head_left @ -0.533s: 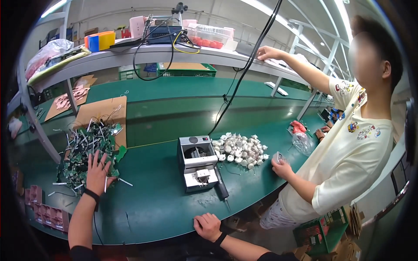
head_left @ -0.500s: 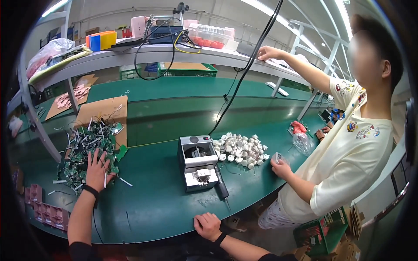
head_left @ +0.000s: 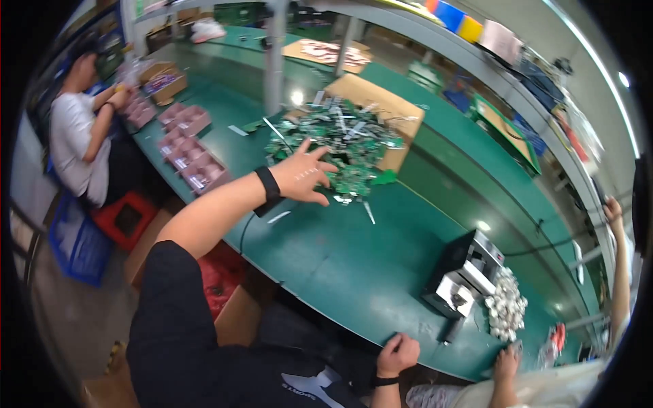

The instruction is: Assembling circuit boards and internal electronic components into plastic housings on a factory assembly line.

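Note:
My left hand [head_left: 306,173] is open, its fingers spread over the near left side of a tangled pile of green circuit boards [head_left: 354,146] with wires and white strips. Whether its fingertips touch the boards is hard to tell. My right hand [head_left: 400,355] rests at the near table edge with its fingers curled in, and nothing shows in it. Beyond it stands a small black and silver box machine [head_left: 462,275], like a screw feeder, with a dark pen-shaped electric screwdriver [head_left: 451,331] beside it.
Pink divided trays [head_left: 194,160] line the left table edge. White small parts [head_left: 507,306] lie heaped right of the machine. A cardboard sheet [head_left: 401,126] lies under the boards. One co-worker [head_left: 85,129] sits far left; another's hand [head_left: 507,364] is at right. A shelf post [head_left: 275,61] rises behind.
The view has swung left and tilted, bringing the seated co-worker and more trays into sight. My left hand stays at the board pile with fingers spread; my right hand remains curled at the edge.

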A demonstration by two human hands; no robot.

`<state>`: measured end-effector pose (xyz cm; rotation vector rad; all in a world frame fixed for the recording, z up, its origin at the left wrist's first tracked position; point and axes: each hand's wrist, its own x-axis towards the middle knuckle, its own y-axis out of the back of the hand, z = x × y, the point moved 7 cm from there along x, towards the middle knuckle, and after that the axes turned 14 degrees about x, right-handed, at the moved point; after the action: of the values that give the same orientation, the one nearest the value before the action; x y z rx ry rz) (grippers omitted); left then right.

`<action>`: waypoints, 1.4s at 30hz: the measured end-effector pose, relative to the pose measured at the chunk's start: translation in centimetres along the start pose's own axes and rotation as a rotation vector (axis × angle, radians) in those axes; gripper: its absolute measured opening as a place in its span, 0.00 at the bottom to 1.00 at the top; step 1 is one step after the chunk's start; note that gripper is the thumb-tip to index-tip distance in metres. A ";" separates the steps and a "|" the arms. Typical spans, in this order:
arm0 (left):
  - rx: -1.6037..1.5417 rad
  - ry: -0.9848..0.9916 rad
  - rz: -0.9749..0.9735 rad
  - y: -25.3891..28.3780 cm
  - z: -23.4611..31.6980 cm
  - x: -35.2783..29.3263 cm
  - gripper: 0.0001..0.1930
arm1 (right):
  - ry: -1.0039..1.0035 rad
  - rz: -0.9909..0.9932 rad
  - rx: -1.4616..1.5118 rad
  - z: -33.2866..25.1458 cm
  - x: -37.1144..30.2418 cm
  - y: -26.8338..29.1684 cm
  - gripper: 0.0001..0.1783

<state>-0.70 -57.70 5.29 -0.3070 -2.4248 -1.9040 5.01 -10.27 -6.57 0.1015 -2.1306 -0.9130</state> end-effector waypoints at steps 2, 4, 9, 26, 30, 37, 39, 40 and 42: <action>0.140 -0.017 0.054 -0.1 1.2 -3.1 0.27 | -0.040 0.047 -0.075 0.3 -0.3 0.7 0.02; 0.219 -0.030 0.073 -1.2 1.2 -6.0 0.27 | -0.030 0.041 -0.029 0.0 -0.2 0.1 0.02; -0.086 0.284 0.182 -2.5 0.0 -8.5 0.35 | -0.025 0.051 -0.024 -0.2 0.0 0.8 0.02; 0.288 0.062 0.145 -4.4 -1.8 4.3 0.45 | -0.020 0.081 -0.018 -0.3 0.9 1.2 0.02; 0.121 0.076 0.174 -1.1 -0.3 0.0 0.48 | -0.033 0.031 -0.052 0.1 0.4 1.5 0.02; -0.050 0.554 0.023 -6.0 -4.9 -8.6 0.35 | -0.012 0.113 0.014 -1.0 1.1 1.3 0.04; -0.091 0.648 -0.023 -8.7 -5.6 -8.3 0.34 | -0.020 0.123 -0.009 -0.7 0.8 1.5 0.04; -0.093 0.641 -0.016 -10.3 -6.2 -7.8 0.34 | -0.014 0.119 -0.007 -0.6 1.0 1.6 0.05; -0.108 0.636 0.069 -14.1 -8.0 -5.4 0.37 | -0.011 0.123 -0.015 -0.6 1.5 1.9 0.05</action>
<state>1.35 -69.34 -7.08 0.1891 -1.8737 -1.7535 4.81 -9.71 -4.16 -0.0420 -2.1144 -0.8580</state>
